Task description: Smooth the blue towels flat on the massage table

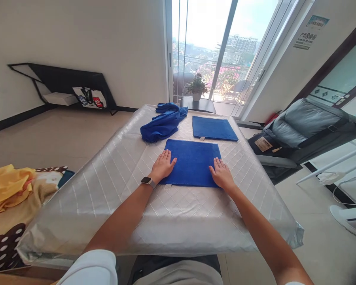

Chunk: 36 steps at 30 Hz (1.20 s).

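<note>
A blue cloth [192, 164] lies flat and roughly rectangular on the table in front of me, a small white tag showing at its near left corner. My left hand [163, 164] rests on its left edge, fingers stretched out. On the right edge lies my right hand [221, 174], flat with the thumb apart. Behind this cloth, to the right, is a second flat blue cloth [215, 128] with a white tag at its near edge. A crumpled blue cloth [164, 122] lies in a heap at the far left.
A silvery quilted cover [106, 198] drapes the table [195, 225]. To the right stands a grey armchair [305, 126] with a dark bag [265, 144] on it. Yellow fabric [10, 188] is piled at the left. A potted plant [197, 88] stands beyond the far edge.
</note>
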Tool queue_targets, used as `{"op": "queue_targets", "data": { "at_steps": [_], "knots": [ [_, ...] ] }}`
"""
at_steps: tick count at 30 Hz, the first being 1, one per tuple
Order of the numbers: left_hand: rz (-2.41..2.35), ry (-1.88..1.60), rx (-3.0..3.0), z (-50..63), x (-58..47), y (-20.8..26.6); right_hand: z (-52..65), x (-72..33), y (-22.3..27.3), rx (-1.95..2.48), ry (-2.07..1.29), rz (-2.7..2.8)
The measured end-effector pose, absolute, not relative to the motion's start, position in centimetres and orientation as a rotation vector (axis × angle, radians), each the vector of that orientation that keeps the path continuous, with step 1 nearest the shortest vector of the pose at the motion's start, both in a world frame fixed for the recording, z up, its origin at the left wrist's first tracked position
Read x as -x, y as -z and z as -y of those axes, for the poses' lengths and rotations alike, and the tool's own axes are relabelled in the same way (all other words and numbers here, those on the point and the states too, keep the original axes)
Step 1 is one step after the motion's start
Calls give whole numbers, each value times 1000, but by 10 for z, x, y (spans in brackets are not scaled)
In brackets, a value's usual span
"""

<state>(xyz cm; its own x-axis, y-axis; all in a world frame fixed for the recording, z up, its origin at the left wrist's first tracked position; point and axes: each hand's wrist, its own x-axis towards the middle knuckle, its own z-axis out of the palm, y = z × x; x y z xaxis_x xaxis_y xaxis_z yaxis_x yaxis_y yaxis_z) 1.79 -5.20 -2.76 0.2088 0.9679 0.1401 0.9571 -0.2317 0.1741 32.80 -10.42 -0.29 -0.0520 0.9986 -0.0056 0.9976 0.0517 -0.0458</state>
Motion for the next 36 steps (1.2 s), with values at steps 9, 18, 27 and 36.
{"op": "queue_targets", "data": {
  "at_steps": [9,18,27,36],
  "knots": [
    [-1945,-225,-2384,56,-13,29,121,-327,5,2169,-153,2229],
    [-1735,-604,-2776,79,-42,-8,122,-324,3,2166,-189,2213],
    [-1132,-442,-2867,93,-170,5,122,-326,6,2147,-132,2236],
    [-1613,-255,-2545,84,-76,18,123,-324,5,2146,-163,2199]
  ]
}}
